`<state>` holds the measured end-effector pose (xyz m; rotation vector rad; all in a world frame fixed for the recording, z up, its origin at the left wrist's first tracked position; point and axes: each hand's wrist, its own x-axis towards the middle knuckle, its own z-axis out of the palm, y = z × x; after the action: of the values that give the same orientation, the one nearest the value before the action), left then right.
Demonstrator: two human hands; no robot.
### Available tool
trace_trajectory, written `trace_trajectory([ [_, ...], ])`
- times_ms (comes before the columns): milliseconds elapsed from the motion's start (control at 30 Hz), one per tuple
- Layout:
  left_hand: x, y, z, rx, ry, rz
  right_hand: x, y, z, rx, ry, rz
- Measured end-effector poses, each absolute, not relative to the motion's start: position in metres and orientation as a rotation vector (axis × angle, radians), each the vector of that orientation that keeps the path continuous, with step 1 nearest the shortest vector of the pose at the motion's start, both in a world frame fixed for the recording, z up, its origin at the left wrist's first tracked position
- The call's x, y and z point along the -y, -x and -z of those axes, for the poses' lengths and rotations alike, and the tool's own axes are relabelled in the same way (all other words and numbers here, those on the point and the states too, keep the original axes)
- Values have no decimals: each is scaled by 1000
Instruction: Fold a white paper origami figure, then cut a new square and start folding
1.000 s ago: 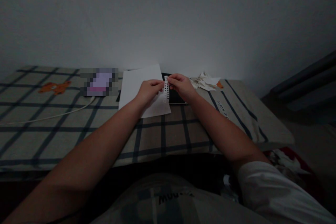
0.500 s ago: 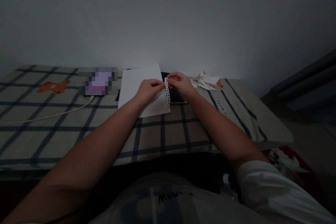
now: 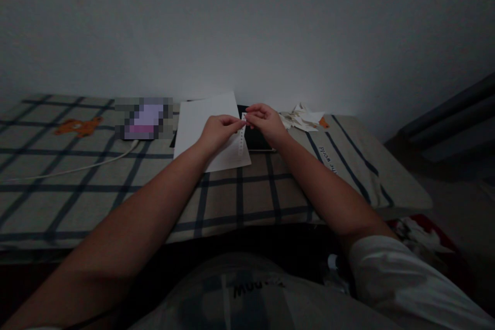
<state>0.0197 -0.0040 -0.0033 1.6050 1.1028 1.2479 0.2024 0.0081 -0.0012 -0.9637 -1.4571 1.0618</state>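
Centrally, a narrow white paper strip with a row of holes (image 3: 242, 140) is held between the two hands, its long axis directed from the fingertips back toward the body; neither hand can be called nearer. Its far end is pinched by the thumb and fingers of the left hand (image 3: 218, 130) and, apparently, of the right hand (image 3: 268, 122). Behind it, a plain white paper sheet (image 3: 201, 112) is laid partly over a flat black rectangular object (image 3: 258, 140). A heap of torn whitish paper pieces (image 3: 302, 118) is found beyond the right hand. No obstruction is seen between hands and strip.
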Motion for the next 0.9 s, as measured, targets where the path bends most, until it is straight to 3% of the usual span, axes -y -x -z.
trace_trajectory([
  [900,8,-18,-2,-1104,-1615,-1235,-4,-203,-2,1485,1000,-1060],
])
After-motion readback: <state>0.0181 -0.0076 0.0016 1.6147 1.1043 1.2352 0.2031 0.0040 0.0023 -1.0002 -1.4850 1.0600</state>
